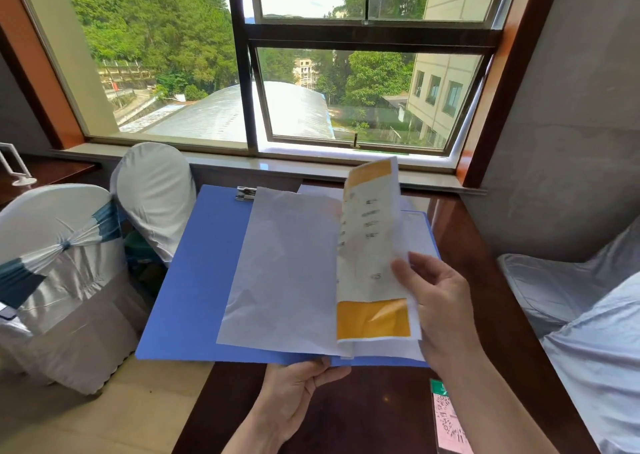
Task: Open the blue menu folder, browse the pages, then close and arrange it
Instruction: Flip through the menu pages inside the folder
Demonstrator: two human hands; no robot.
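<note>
Blue menu folder open, one page mid-turn.

The blue menu folder [207, 280] lies open across the near-left part of the dark wooden table [460, 245], its left cover overhanging the edge toward the covered chairs [69, 263]; its spine runs near to far. A yellow-banded page [372, 245] stands upright along that spine, pinched at its right edge by the right hand [440, 301], which is the nearer hand to the loose sheets. The left hand [294, 391] grips the folder's near edge from below. Turning on probably means sweeping the page leftward onto the blank sheet [287, 273].
</note>
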